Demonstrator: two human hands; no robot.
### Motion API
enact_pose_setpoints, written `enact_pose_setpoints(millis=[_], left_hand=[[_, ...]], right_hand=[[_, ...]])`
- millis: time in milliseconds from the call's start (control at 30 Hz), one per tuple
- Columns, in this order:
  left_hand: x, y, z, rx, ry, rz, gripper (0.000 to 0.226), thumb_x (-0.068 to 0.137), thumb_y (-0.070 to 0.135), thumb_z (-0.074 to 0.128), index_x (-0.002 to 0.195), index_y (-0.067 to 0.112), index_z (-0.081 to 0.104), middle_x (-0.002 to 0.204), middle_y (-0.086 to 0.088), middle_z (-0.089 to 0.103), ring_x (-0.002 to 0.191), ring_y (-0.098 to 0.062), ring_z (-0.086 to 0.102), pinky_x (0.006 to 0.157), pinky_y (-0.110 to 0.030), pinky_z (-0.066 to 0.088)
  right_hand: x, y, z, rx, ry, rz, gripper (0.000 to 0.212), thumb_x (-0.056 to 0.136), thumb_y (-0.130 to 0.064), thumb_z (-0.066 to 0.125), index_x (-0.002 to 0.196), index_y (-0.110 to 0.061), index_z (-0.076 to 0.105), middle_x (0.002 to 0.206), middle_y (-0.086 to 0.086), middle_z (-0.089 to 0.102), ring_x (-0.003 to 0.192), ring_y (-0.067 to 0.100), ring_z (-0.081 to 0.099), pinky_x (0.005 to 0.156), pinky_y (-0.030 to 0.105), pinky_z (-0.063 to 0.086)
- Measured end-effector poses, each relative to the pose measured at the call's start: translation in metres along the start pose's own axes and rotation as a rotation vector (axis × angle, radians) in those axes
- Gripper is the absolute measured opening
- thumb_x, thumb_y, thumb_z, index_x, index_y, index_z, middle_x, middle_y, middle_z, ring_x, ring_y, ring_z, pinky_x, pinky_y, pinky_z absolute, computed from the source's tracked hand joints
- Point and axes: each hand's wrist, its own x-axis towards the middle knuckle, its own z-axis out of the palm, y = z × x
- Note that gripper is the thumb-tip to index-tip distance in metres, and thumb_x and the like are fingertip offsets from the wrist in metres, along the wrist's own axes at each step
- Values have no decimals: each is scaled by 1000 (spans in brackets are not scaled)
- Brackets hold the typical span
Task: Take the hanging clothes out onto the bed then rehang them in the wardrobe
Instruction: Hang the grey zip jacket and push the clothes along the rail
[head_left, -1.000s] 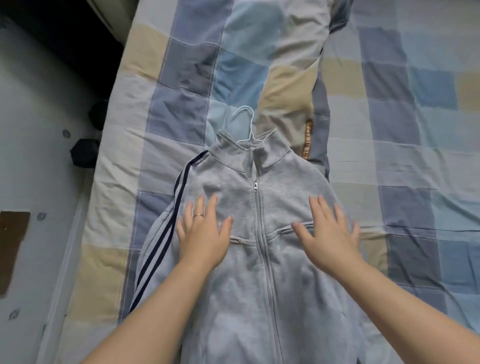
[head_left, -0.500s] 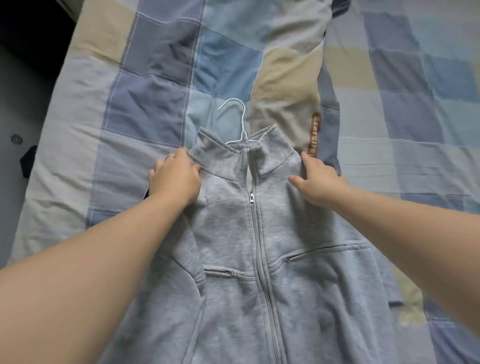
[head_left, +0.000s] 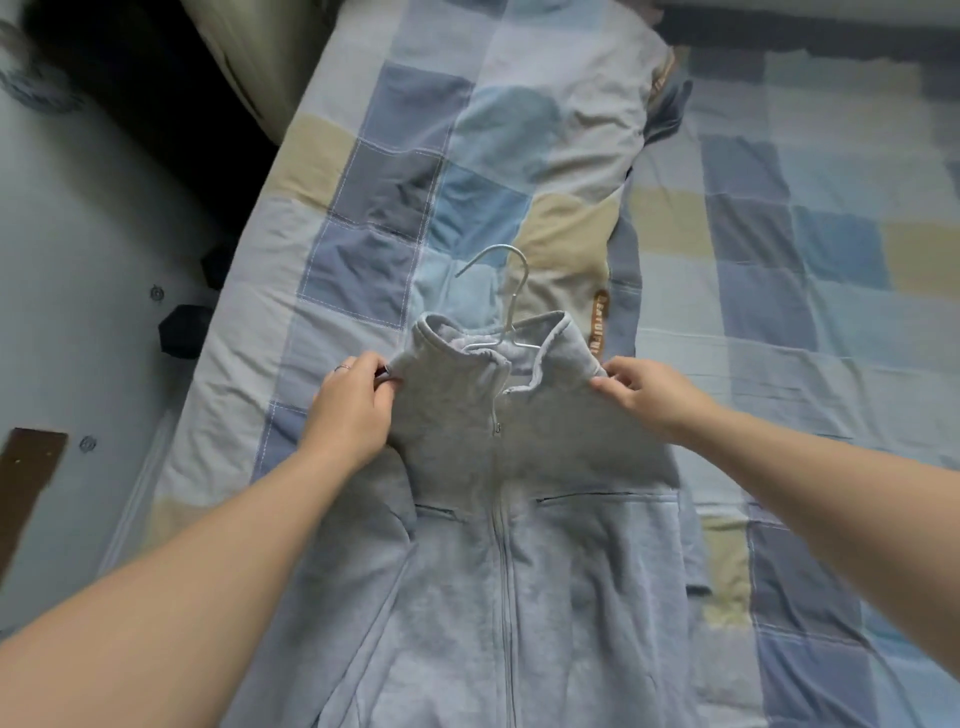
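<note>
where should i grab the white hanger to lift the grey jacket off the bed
By the hanger's neck under the hook, coming from above at the collar end. Only that clears the jacket; the rest sits mostly hidden in the shoulders, where the left hand and right hand pinch fabric.

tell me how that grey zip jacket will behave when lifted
Likely floppy: the grey zip jacket bunches where the left hand and right hand pinch it. The wire hanger in its collar should probably keep the shoulders spread.

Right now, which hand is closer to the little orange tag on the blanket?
Right. The right hand pinches the jacket right beside the orange tag; the left hand grips the opposite shoulder.
</note>
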Motion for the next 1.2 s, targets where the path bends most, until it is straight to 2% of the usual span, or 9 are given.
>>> enact_pose_setpoints(millis=[67, 167, 400, 500, 733, 900, 1000, 1100, 1200], left_hand=[[-32, 13, -22, -31, 16, -3, 11, 98, 15, 56, 100, 6, 61, 100, -14, 60, 100, -35, 54, 82, -39, 38], [-99, 34, -56, -43, 35, 7, 10, 96, 14, 61, 97, 5, 65, 93, -13, 62, 94, -33, 57, 73, -30, 31], [-271, 88, -121, -138, 97, -162, 10, 93, 20, 67, 85, 14, 64, 80, 1, 62, 81, -22, 56, 66, -29, 30], [-339, 104, -139, -236, 181, -270, 7, 90, 22, 71, 88, 16, 70, 80, 7, 67, 81, -18, 61, 69, -30, 39], [-488, 130, -160, -500, 428, -431, 21, 84, 21, 78, 75, 38, 70, 76, 26, 71, 71, 9, 62, 70, -18, 46], [-586, 139, -166, -588, 553, -446, 23, 83, 31, 78, 82, 54, 72, 88, 24, 74, 85, 6, 68, 75, -19, 47], [-647, 141, -163, -606, 632, -449, 22, 83, 30, 76, 85, 52, 73, 91, 22, 74, 88, 3, 68, 79, -22, 48], [-711, 140, -152, -591, 685, -474, 28, 86, 24, 76, 82, 51, 73, 88, 23, 74, 85, 6, 67, 77, -20, 47], [-780, 138, -134, -622, 715, -497, 16, 86, 23, 75, 85, 38, 75, 90, 20, 74, 86, 4, 68, 78, -21, 47]], right_hand=[[-34, -7, -20, -3, -15, -45, 25, 99, -33, 54, 82, -16, 63, 66, -2, 54, 63, 15, 47, 54, 21, 32], [-96, -14, -48, 4, -59, -111, 35, 98, -31, 56, 65, -23, 53, 57, -6, 45, 55, 9, 39, 51, 19, 31], [-235, -44, -99, -35, -106, -276, 34, 99, -29, 57, 67, -17, 59, 59, -2, 48, 58, 14, 41, 57, 34, 31], [-284, -57, -113, -24, -58, -355, 42, 97, -29, 59, 57, -27, 46, 52, -7, 43, 52, 7, 37, 51, 24, 27], [-377, -81, -116, -16, -77, -520, 31, 97, -30, 59, 80, -5, 64, 69, 9, 60, 65, 20, 52, 61, 34, 37], [-434, -95, -114, -61, -68, -699, 21, 96, -28, 59, 79, -18, 64, 74, -6, 59, 70, 11, 50, 62, 13, 33], [-474, -100, -99, -62, -56, -787, 23, 95, -25, 61, 76, -12, 64, 72, -2, 58, 72, 16, 51, 62, 18, 33], [-521, -99, -78, -51, -72, -837, 23, 94, -23, 63, 76, -9, 66, 75, 4, 60, 76, 21, 54, 68, 35, 40], [-573, -90, -56, -43, -83, -869, 21, 93, -26, 63, 73, -21, 62, 72, -5, 57, 74, 17, 53, 64, 29, 38]])
